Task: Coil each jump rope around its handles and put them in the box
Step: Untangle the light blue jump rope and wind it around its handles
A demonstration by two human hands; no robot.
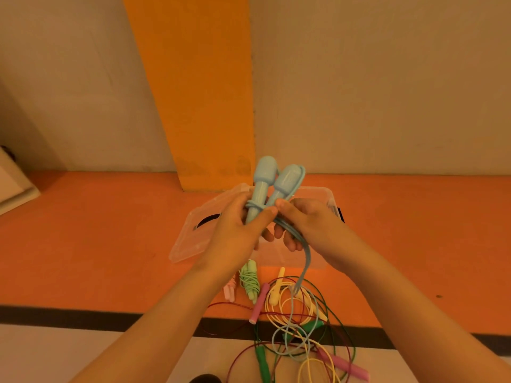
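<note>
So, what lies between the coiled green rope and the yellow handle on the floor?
A pink handle lies there, slanted, between the coiled green rope and the yellow handle. The head view shows it.

At twelve o'clock I see a beige wall (387,78) with a broad orange stripe (199,92) running down to the orange floor (83,244). Toward six o'clock a black band (69,316) crosses the floor, with pale flooring (55,355) below it. At nine o'clock a white object (11,186) sits at the frame's edge.
</note>
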